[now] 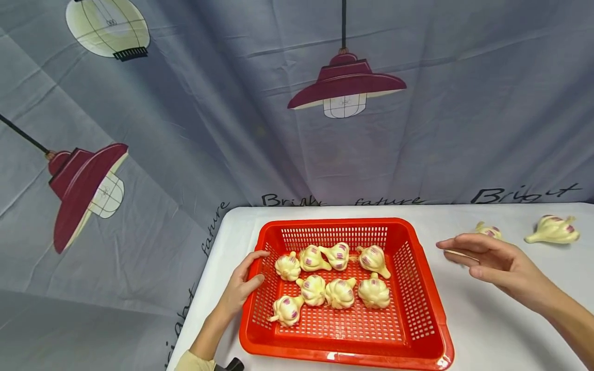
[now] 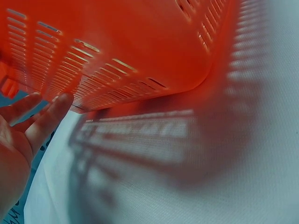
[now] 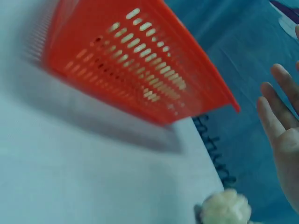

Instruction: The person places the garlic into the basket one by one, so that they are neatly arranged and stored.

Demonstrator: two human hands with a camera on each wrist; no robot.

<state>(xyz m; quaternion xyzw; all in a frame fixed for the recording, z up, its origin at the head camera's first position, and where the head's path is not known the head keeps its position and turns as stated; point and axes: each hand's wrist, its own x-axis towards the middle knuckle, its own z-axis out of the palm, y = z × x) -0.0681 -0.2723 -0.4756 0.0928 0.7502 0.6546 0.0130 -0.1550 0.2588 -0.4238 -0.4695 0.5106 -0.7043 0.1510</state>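
Note:
Several white garlic bulbs (image 1: pixel 341 293) with purple marks lie in a red slotted plastic basket (image 1: pixel 343 355) on the white table. My left hand (image 1: pixel 241 286) is at the basket's left rim, thumb and fingers loosely extended and touching it; the left wrist view shows their tips against the outer side. To the right of the basket, my right hand (image 1: pixel 506 265) hovers over the table with nothing in it, fingers extended and slightly bent. It partly covers one loose garlic bulb (image 1: pixel 489 230) in the head view. Another garlic bulb (image 1: pixel 554 230) lies farther right.
A grey-blue curtain (image 1: pixel 260 129) printed with lamps and lettering hangs behind and to the left of the white table (image 1: pixel 468 330). A small black object (image 1: pixel 235 364) shows at the bottom, beside the left sleeve (image 1: pixel 195 362).

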